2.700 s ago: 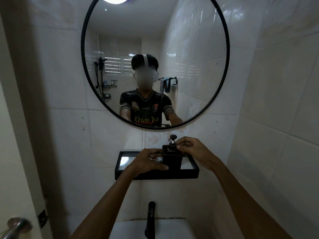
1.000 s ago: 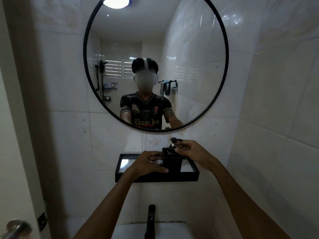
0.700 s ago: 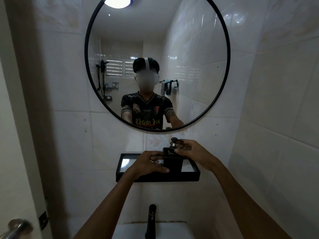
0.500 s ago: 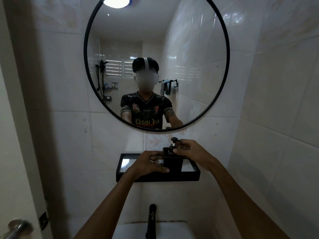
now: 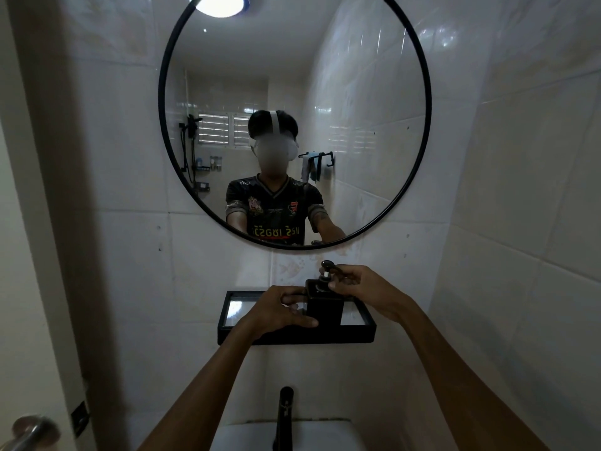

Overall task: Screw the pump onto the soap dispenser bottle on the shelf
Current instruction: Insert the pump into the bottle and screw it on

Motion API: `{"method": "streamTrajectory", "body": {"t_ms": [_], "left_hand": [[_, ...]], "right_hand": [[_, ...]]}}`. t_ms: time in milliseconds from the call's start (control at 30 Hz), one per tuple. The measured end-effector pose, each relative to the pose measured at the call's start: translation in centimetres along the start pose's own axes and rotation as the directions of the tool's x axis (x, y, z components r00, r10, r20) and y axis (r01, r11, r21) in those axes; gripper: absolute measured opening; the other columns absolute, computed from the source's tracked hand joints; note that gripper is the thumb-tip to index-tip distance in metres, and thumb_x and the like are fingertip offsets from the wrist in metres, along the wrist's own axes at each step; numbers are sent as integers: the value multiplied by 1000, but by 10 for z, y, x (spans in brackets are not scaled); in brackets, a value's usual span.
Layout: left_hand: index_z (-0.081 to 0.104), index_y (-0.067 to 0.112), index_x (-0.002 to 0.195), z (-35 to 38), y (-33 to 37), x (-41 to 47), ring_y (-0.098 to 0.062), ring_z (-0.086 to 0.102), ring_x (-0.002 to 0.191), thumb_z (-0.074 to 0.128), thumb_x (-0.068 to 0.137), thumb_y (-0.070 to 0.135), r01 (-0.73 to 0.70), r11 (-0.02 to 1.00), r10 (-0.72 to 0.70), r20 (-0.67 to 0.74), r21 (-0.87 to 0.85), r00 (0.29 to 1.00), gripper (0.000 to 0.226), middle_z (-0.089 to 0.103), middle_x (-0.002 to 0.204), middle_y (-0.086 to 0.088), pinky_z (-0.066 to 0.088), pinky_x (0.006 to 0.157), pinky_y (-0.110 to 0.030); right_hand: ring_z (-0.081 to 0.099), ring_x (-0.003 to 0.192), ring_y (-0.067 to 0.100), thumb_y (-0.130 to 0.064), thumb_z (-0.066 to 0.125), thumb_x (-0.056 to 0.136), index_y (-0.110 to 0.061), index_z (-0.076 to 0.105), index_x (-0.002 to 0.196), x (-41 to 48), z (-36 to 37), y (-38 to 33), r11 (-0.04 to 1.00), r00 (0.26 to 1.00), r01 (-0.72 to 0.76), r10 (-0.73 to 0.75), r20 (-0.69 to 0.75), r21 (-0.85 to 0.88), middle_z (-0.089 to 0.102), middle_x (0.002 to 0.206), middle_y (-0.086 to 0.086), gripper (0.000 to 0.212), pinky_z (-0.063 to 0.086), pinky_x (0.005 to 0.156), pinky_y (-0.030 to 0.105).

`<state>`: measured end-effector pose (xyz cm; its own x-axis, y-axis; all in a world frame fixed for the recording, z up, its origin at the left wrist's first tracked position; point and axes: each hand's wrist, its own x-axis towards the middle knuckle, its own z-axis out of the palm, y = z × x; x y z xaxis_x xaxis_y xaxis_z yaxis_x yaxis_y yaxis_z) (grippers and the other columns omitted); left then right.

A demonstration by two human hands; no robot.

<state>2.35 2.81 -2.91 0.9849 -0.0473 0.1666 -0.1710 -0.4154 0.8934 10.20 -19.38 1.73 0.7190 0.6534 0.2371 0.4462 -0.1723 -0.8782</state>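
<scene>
Standing upright on the black wall shelf (image 5: 292, 336), the square black soap dispenser bottle (image 5: 324, 308) looks rigid, smooth-sided and probably slippery, light enough to spin if left unbraced. Wrapped around its body from nine o'clock, the left hand (image 5: 276, 312) steadies it. The right hand (image 5: 366, 289), coming from three o'clock, pinches the pump (image 5: 326, 275) at its collar, which seems the best place to turn; the thin nozzle above looks easier to stress. At twelve o'clock hangs a round mirror (image 5: 419, 157) on glossy tile; a black tap (image 5: 283, 415) and white basin (image 5: 325, 436) sit at six o'clock in cramped quarters.
</scene>
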Motion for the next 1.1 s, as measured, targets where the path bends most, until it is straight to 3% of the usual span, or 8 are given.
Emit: {"method": "streamTrajectory", "body": {"t_ms": [133, 367, 500, 567, 700, 900, 1033, 1100], "left_hand": [[71, 23, 127, -1, -2, 1, -10, 70, 108, 94, 65, 16, 4, 1000, -4, 2, -8, 1000, 66, 76, 118, 8, 54, 97, -27], [71, 23, 126, 0, -3, 3, -7, 69, 97, 95, 65, 16, 3, 1000, -3, 6, -20, 1000, 66, 76, 119, 6, 54, 97, -27], [71, 22, 126, 0, -4, 4, -5, 69, 92, 95, 65, 15, -4, 1000, 5, 12, -20, 1000, 66, 77, 118, 5, 55, 100, -32], [70, 22, 127, 0, -4, 4, -8, 70, 97, 94, 66, 15, -8, 1000, 8, 11, -12, 1000, 66, 77, 119, 5, 55, 99, -32], [70, 23, 127, -1, -5, 4, -14, 74, 101, 94, 65, 17, -8, 1000, 8, 7, -6, 1000, 67, 78, 116, 7, 58, 96, -33], [70, 23, 128, 0, -4, 4, -9, 72, 98, 94, 65, 15, 1, 1000, -1, 5, -2, 1000, 68, 77, 116, 6, 56, 87, -21], [71, 25, 127, 0, -4, 4, -7, 71, 95, 95, 64, 18, 16, 1000, -16, 9, -13, 1000, 68, 78, 113, 8, 57, 90, -24], [72, 24, 125, 0, -3, 3, 1, 70, 85, 94, 65, 15, 13, 1000, -13, 14, -13, 1000, 65, 78, 108, 10, 56, 83, -20]], "right_hand": [[68, 114, 20, -17, 67, 94, -8, 74, 110, 0, 2, -2, 1000, 1000, -6, 6, 3, -13, 73, 121, 12, 20, 51, 104, 30], [67, 114, 30, -18, 68, 94, -9, 72, 118, 0, 7, 3, 1000, 999, 9, -9, -42, 0, 71, 118, 19, 26, 52, 103, 31], [63, 121, 14, -21, 63, 97, -21, 63, 135, -1, 5, -4, 999, 1000, 17, -16, 8, -43, 68, 128, 9, 38, 48, 107, 25], [64, 119, 8, -23, 62, 97, -21, 65, 133, -1, 4, -6, 997, 1000, 11, -9, 30, -71, 70, 128, -2, 35, 49, 105, 24], [67, 116, 13, -23, 63, 97, -17, 70, 125, 0, 6, -2, 997, 1000, 18, -18, -11, -81, 73, 122, -2, 30, 52, 98, 19], [68, 115, 18, -13, 66, 94, -7, 70, 123, 1, 9, 4, 999, 998, 30, -29, -63, 12, 74, 120, 9, 30, 53, 97, 20], [70, 107, 9, -12, 67, 93, -6, 70, 123, 1, 10, 4, 999, 996, 37, -36, -83, 9, 74, 120, 9, 30, 53, 90, 15], [69, 109, 3, -15, 66, 94, -9, 70, 125, 1, 8, 2, 1000, 998, 31, -31, -61, -6, 72, 123, 3, 31, 52, 91, 12]]}}
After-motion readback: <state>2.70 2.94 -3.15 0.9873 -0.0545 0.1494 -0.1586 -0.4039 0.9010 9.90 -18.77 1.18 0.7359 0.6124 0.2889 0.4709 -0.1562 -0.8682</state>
